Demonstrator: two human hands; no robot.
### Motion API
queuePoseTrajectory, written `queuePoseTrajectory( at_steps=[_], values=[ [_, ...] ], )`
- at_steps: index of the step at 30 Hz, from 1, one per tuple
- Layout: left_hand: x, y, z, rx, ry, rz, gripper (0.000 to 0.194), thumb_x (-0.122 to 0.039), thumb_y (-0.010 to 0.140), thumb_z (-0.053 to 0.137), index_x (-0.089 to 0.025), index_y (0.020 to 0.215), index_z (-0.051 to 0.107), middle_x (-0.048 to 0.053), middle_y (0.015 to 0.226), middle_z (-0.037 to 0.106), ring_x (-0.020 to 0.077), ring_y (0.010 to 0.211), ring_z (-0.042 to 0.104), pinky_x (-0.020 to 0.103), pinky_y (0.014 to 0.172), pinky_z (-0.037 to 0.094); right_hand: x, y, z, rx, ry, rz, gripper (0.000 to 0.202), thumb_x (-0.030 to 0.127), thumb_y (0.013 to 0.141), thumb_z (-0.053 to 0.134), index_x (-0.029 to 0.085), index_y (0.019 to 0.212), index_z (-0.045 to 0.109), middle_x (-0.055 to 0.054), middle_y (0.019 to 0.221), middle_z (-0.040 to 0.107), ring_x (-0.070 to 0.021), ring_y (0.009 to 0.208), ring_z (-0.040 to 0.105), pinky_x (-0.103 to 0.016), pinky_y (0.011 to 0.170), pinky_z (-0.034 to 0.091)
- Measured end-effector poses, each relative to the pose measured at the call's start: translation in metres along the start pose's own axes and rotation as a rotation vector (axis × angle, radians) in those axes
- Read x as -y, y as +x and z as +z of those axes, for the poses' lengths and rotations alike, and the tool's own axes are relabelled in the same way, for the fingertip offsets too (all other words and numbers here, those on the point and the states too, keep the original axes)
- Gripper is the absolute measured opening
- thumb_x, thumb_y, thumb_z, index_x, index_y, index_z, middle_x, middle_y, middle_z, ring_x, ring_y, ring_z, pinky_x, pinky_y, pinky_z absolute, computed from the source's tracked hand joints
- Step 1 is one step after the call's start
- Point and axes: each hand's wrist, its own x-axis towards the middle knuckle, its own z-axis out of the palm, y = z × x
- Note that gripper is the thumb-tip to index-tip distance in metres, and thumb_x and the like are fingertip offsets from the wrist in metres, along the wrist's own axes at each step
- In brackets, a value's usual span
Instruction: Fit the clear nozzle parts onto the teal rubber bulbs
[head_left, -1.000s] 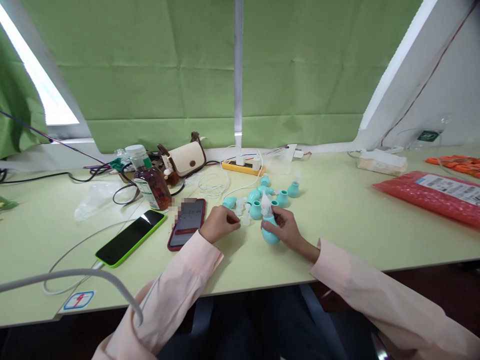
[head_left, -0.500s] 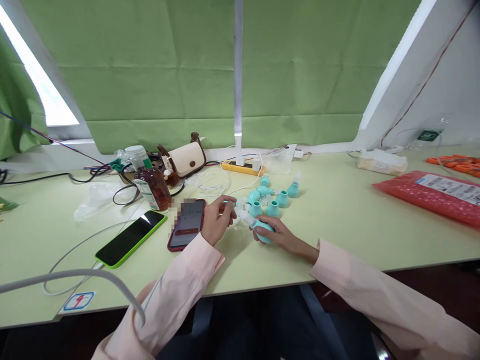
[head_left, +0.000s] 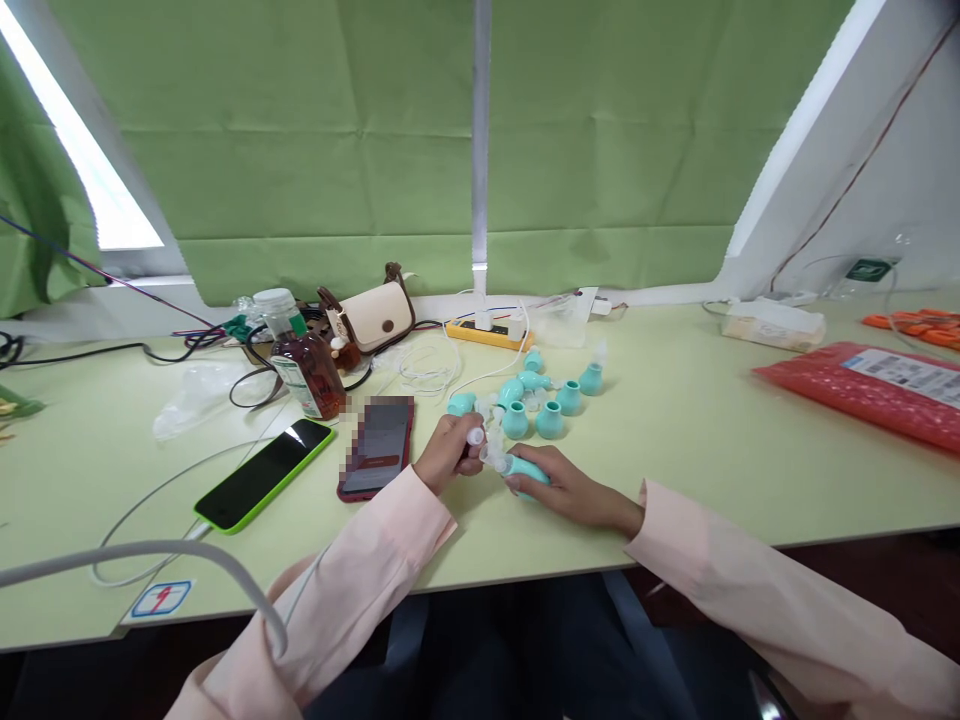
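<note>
My left hand [head_left: 450, 450] is closed around a small whitish plastic piece with a round end [head_left: 475, 437]. My right hand [head_left: 551, 480] wraps a teal rubber bulb [head_left: 527, 470], whose clear plastic nozzle [head_left: 495, 457] points left toward the left hand. A narrow gap seems to separate the two pieces. Just beyond the hands stand several teal bulbs with open necks, among them one nearest the right hand [head_left: 550, 420] and one beside it [head_left: 515, 420]. Another teal bulb [head_left: 461, 403] lies right behind my left hand. Small clear plastic parts [head_left: 534, 400] are scattered between them.
Left of the hands lie a red-cased phone [head_left: 377, 450] and a green-cased phone [head_left: 264, 475] on a cable. Behind them stand a dark bottle [head_left: 307, 375] and a cream handbag [head_left: 379, 318]. A yellow power strip [head_left: 491, 336] lies at the back, a red bubble-wrap parcel [head_left: 862, 390] at right.
My left hand has come down and closed on the whitish piece, uncovering the teal bulb behind it. My right hand keeps its bulb, which is turned slightly. The view has shifted a little.
</note>
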Motion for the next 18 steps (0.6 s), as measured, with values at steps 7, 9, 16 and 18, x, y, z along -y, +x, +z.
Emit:
queuePoseTrajectory(
  at_steps=[7, 9, 16, 18],
  values=[
    [-0.003, -0.002, -0.007, -0.126, 0.363, 0.024, 0.037, -0.045, 0.074, 0.033, -0.017, 0.050, 0.036, -0.003, 0.045, 0.036, 0.0118, 0.049, 0.044, 0.023, 0.049, 0.032, -0.008, 0.001, -0.002, -0.250, -0.038, 0.002, 0.020, 0.031, 0.082, 0.040, 0.017, 0.068, 0.044, 0.001, 0.062, 0.044, -0.0099, 0.058, 0.040, -0.022, 0.058, 0.034],
    [0.000, -0.003, -0.009, -0.136, 0.506, 0.026, 0.029, -0.042, 0.067, 0.047, -0.017, 0.054, 0.043, 0.000, 0.049, 0.044, 0.0179, 0.061, 0.050, 0.026, 0.056, 0.033, -0.010, 0.002, -0.003, -0.308, -0.011, 0.026, 0.024, 0.033, 0.082, 0.039, 0.017, 0.066, 0.043, 0.001, 0.059, 0.043, -0.0095, 0.054, 0.040, -0.022, 0.055, 0.034],
    [0.012, 0.001, -0.009, 0.032, 0.765, 0.043, 0.023, -0.034, 0.055, 0.063, -0.017, 0.069, 0.058, 0.001, 0.056, 0.054, 0.0197, 0.061, 0.054, 0.025, 0.054, 0.033, -0.012, 0.003, -0.002, -0.297, -0.010, 0.057, 0.025, 0.035, 0.081, 0.039, 0.016, 0.065, 0.045, 0.002, 0.057, 0.042, -0.0090, 0.052, 0.039, -0.022, 0.051, 0.033],
    [0.013, 0.002, -0.008, 0.076, 0.780, 0.071, 0.025, -0.035, 0.057, 0.062, -0.018, 0.074, 0.060, 0.001, 0.056, 0.055, 0.0176, 0.059, 0.054, 0.023, 0.051, 0.033, -0.012, 0.003, -0.002, -0.295, -0.019, 0.055, 0.026, 0.035, 0.081, 0.039, 0.016, 0.065, 0.045, 0.002, 0.057, 0.043, -0.0091, 0.053, 0.039, -0.022, 0.052, 0.033]
  ],
)
